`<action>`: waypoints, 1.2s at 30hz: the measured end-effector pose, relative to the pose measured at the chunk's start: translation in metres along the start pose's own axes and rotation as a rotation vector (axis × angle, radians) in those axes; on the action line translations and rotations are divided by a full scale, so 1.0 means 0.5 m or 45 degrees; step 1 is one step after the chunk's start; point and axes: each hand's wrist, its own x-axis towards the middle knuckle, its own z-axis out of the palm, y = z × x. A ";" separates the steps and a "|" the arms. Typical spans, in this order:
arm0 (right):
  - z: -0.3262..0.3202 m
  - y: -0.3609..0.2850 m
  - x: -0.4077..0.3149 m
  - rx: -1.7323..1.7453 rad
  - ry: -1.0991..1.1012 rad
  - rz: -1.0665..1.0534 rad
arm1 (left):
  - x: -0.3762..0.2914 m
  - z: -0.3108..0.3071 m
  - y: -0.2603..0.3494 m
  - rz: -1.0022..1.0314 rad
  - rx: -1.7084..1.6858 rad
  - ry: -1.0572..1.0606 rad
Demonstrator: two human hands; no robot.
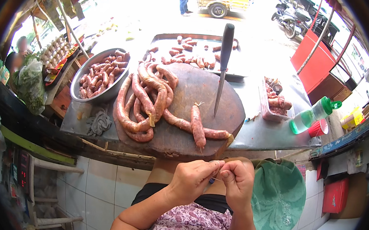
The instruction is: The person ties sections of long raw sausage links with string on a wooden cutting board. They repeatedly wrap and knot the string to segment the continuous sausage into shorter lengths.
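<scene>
My left hand (191, 179) and my right hand (238, 179) meet above my lap, both pinching a thin white string (217, 179) between them. Beyond them lies a round wooden chopping board (182, 147). A short tied sausage (198, 125) rests across the end of a long uncut sausage (184, 123), whose coils (143, 102) pile up on the board's left side. A knife (226, 50) with a dark handle stands upright, its tip down at the board. White string pieces (286, 212) lie on a green cloth (275, 198) to the right of my lap.
A metal basin (74, 86) of short sausages stands left, above a grey rag (99, 122). Behind the board is a metal tray (153, 42) with sausages. At right are a plastic tub (277, 116) of meat, a green-capped bottle (311, 116) and a red cup (318, 128).
</scene>
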 end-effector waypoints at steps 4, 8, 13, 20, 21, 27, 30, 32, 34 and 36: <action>0.009 0.002 0.000 -0.033 0.127 -0.066 | -0.002 0.002 -0.004 -0.052 0.001 0.040; 0.017 0.009 0.000 -0.007 0.093 0.009 | 0.000 0.005 -0.007 -0.042 0.066 0.082; 0.031 0.026 0.006 -0.180 0.147 -0.152 | 0.001 0.008 -0.003 -0.048 0.152 0.067; 0.033 0.035 0.013 -0.183 0.237 -0.144 | 0.000 0.007 -0.008 -0.207 -0.020 0.076; 0.030 0.032 0.012 -0.184 0.279 -0.112 | 0.000 0.007 -0.009 -0.238 -0.112 0.088; 0.021 0.025 0.014 -0.183 0.182 -0.281 | 0.002 0.006 -0.012 -0.330 -0.279 0.003; 0.023 0.032 0.016 -0.232 0.071 -0.322 | 0.004 0.009 -0.012 -0.181 -0.060 0.010; 0.027 0.038 0.016 -0.209 0.036 -0.155 | 0.005 0.010 -0.011 -0.144 0.062 0.004; 0.031 0.044 0.015 -0.119 0.024 -0.040 | 0.005 0.010 -0.010 -0.112 0.145 -0.017; 0.033 0.047 0.013 0.034 0.014 -0.003 | 0.005 0.009 -0.009 -0.056 0.193 -0.032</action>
